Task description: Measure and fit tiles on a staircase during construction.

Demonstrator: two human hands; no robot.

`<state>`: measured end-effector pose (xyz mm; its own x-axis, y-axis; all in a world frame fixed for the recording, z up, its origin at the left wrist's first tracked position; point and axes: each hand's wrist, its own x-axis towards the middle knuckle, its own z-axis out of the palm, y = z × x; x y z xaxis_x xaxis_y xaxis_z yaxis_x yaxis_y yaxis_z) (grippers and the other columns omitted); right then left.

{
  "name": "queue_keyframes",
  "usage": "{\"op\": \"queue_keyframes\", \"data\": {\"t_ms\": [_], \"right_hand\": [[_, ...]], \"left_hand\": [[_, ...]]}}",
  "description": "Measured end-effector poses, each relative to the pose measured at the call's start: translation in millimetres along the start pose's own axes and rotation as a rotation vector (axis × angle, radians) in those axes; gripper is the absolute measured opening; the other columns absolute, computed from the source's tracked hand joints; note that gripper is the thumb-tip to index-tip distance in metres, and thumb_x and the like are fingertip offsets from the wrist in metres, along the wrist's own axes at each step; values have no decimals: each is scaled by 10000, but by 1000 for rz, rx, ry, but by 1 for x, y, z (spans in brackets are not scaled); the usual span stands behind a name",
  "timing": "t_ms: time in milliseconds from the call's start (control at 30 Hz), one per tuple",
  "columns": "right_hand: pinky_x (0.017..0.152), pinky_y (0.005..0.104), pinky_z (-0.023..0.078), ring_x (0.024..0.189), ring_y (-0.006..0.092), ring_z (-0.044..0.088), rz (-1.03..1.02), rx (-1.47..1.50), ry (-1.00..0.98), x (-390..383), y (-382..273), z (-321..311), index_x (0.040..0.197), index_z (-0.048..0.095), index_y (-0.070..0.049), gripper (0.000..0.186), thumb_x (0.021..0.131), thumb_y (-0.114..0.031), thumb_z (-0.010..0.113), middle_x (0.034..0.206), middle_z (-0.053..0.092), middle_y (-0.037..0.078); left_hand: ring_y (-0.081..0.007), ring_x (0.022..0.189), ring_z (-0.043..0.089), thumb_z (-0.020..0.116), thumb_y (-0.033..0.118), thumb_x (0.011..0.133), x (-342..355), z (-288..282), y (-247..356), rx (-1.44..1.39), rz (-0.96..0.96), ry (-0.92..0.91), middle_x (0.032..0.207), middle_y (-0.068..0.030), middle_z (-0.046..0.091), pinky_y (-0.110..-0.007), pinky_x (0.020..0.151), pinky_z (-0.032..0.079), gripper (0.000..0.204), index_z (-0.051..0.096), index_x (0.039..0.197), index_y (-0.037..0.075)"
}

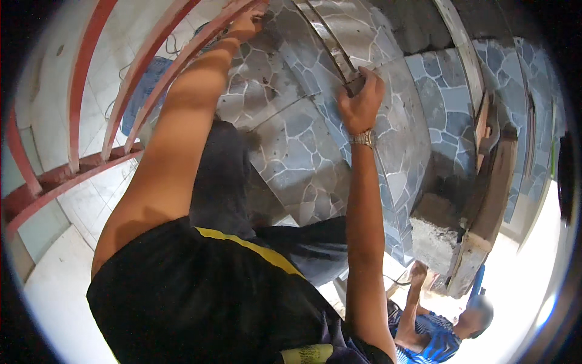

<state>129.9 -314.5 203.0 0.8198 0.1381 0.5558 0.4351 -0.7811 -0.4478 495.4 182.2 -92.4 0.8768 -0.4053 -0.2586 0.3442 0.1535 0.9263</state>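
At the top, my left hand (245,24) is closed round the upper part of a red railing bar (206,45), its fingers partly hidden. My right hand (361,103), with a metal watch on the wrist, grips the near end of a long, narrow metal bar (321,33). The bar lies over or just above a floor of stone-patterned tiles (291,155); I cannot tell whether it touches them. My dark-clothed legs are bent below my arms.
At the lower right a person (433,333) in a blue patterned shirt has a raised hand beside a rough concrete block and wooden boards (497,200). Behind the railing lie a blue object (145,85) and cables on pale tiles. A long board (461,60) runs along the upper right.
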Motion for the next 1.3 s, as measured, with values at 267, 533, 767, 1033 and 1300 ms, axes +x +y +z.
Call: {"op": "queue_keyframes", "data": {"t_ms": [267, 533, 767, 1033, 1300], "right_hand": [[1000, 492, 427, 1135, 431, 508, 140, -237, -22, -32, 60, -48, 1247, 544, -24, 597, 682, -85, 729, 1195, 554, 231], [1015, 477, 424, 1152, 410, 508, 107, -130, 6, -22, 40, -26, 1255, 555, -58, 593, 704, -135, 759, 1221, 556, 217], [1013, 480, 426, 1160, 419, 505, 94, -122, -1, -25, 42, -30, 1251, 553, -45, 603, 690, -137, 756, 1213, 561, 228], [991, 468, 443, 1118, 412, 533, 111, -154, -9, -23, 41, -29, 1230, 560, -36, 575, 691, -136, 735, 1172, 570, 222], [991, 476, 444, 1120, 424, 511, 73, -143, -43, -22, 42, -29, 1262, 527, -31, 615, 695, -90, 757, 1211, 518, 232]], "left_hand": [[-191, 900, 625, 676, 294, 892, 23, 311, -28, -425, 259, -3, 1109, -45, 691, -339, 712, 477, 417, 628, 1279, 146], [-142, 765, 529, 691, 403, 908, -77, 345, 75, -202, 173, 571, 1096, 2, 643, -295, 555, 391, 446, 598, 1284, 182], [-184, 861, 536, 621, 397, 946, -105, 370, 94, 137, 331, 451, 1139, -25, 638, -332, 666, 399, 435, 583, 1308, 159], [-233, 972, 545, 543, 389, 990, -118, 367, 112, 394, 465, 416, 1190, -56, 633, -375, 794, 408, 431, 565, 1335, 132], [-282, 1082, 554, 464, 382, 1033, -122, 370, 121, 2198, 623, 789, 1240, -86, 627, -417, 921, 417, 438, 548, 1362, 106]]}}
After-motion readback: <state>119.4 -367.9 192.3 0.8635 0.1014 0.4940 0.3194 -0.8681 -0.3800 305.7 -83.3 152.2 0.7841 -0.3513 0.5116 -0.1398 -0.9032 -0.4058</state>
